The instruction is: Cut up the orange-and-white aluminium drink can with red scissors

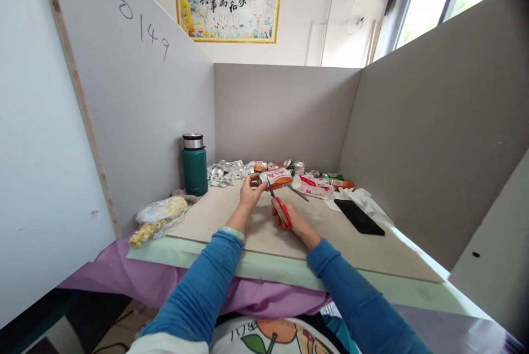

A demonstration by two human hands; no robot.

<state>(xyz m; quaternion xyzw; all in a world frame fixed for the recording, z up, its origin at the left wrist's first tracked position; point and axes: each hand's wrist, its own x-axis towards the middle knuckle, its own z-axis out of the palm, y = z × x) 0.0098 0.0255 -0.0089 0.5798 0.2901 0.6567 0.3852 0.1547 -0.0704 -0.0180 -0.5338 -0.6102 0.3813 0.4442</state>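
Observation:
Above the middle of the board, my left hand point(249, 193) grips an orange-and-white drink can point(280, 177) by its left end. The can looks cut, though its full shape is partly hidden. My right hand point(294, 218) is closed around red-handled scissors point(284, 213). Their blades point up and away from me, with the tips at the can's near side. Just right of the scissors, a thin dark metal tool point(298, 194) lies on the board. Behind the can are several cut and crushed cans point(260, 166) and silvery scraps point(232, 169).
A green bottle point(194, 165) stands at the back left. Plastic-wrapped items point(161, 212) lie nearer on the left. A red-and-white packet point(313, 185), white tissue point(366, 202) and a black flat object point(359, 216) are on the right. Grey partitions point(285, 109) enclose the board point(343, 249).

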